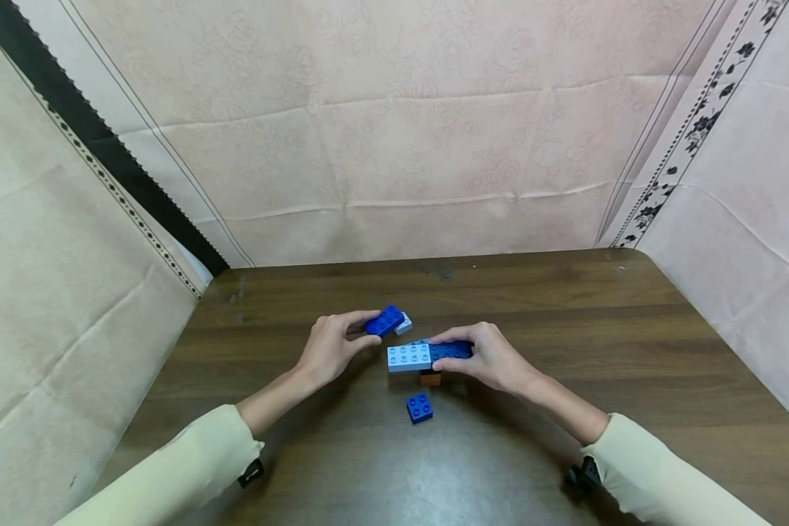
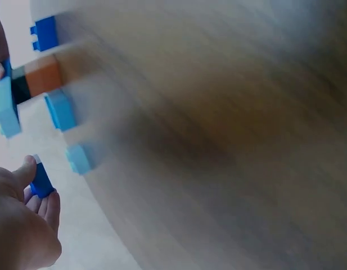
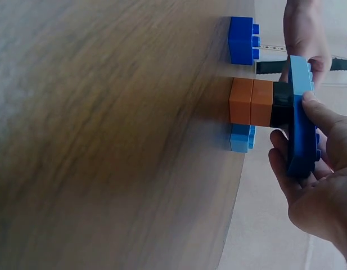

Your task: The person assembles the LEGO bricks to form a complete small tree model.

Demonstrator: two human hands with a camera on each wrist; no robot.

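My left hand (image 1: 329, 347) pinches a dark blue brick (image 1: 383, 322) between thumb and fingers, raised above the table. In the left wrist view, that same brick (image 2: 41, 181) shows at the fingertips. To its right stands a stack with orange bricks (image 3: 251, 101) at the bottom and a black brick (image 3: 282, 104) above them. Across the top lie a light blue brick (image 1: 408, 356) and a dark blue brick (image 1: 448, 351), side by side. My right hand (image 1: 493, 358) grips the dark blue one, thumb on the near side and fingers on the far side.
A small dark blue brick (image 1: 419, 408) sits on the wooden table (image 1: 342, 467) in front of the stack. Two light blue bricks stand near it, one close by (image 2: 62, 109) and one farther off (image 2: 79, 159). Pale cloth (image 1: 394, 146) hangs behind the table.
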